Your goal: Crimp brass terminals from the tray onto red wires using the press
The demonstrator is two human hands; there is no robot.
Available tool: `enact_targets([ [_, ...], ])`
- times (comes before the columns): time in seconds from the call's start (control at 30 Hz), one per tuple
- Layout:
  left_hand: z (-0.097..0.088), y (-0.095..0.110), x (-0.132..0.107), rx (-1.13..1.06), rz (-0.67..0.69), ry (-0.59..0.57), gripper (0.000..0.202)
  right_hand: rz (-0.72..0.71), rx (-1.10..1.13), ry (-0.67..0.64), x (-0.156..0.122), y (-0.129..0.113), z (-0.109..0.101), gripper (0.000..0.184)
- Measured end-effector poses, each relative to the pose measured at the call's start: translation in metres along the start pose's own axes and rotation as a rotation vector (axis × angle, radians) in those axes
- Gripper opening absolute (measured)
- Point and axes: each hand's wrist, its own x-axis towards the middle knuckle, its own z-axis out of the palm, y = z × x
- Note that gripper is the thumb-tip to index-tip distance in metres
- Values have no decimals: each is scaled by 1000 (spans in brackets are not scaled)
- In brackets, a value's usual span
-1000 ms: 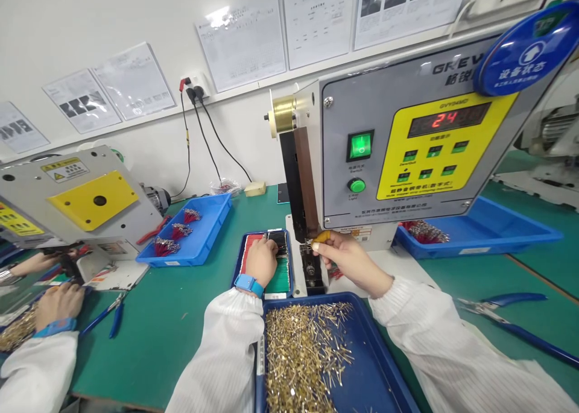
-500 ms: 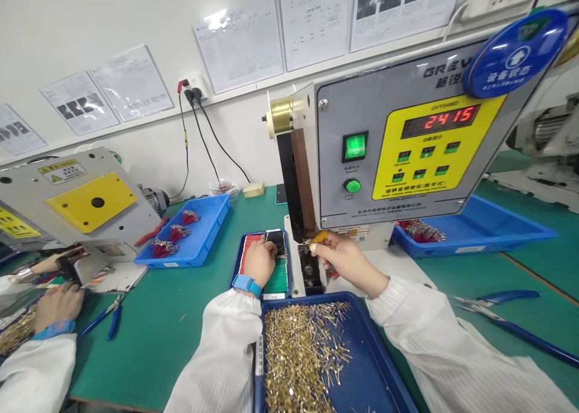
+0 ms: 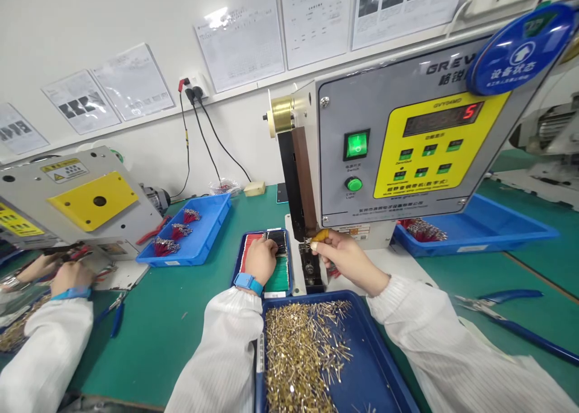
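My left hand (image 3: 261, 261), grip hidden, is over the tray (image 3: 236, 269) of thin wires (image 3: 275, 275), likely light, bendy, best taken near an end; my right hand (image 3: 342, 254) pinches a small piece (image 3: 308, 242) at the press (image 3: 335, 184).

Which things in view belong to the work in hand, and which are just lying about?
In use:
left hand, at the wire tray
right hand, at the grey machine
tray of gold-coloured pieces, likely

Apparently lying about:
blue-handled pliers at far right
pale yellow block by the wall
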Motion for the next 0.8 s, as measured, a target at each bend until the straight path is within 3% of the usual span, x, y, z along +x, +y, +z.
enact_targets([
  [0.43, 1, -1, 2, -6, 27, 44, 19, -38, 8, -8, 2, 2, 0, 17],
  [0.57, -2, 1, -3, -37, 110, 205, 18, -24, -11, -22, 2, 3, -2, 17],
  [0.67, -9, 10, -9, -97, 257, 355, 16, -24, -5, -43, 3, 5, -4, 17],
  [0.8, -19, 28, -18, -185, 429, 453, 15, -24, 4, -49, 4, 7, -5, 20],
])
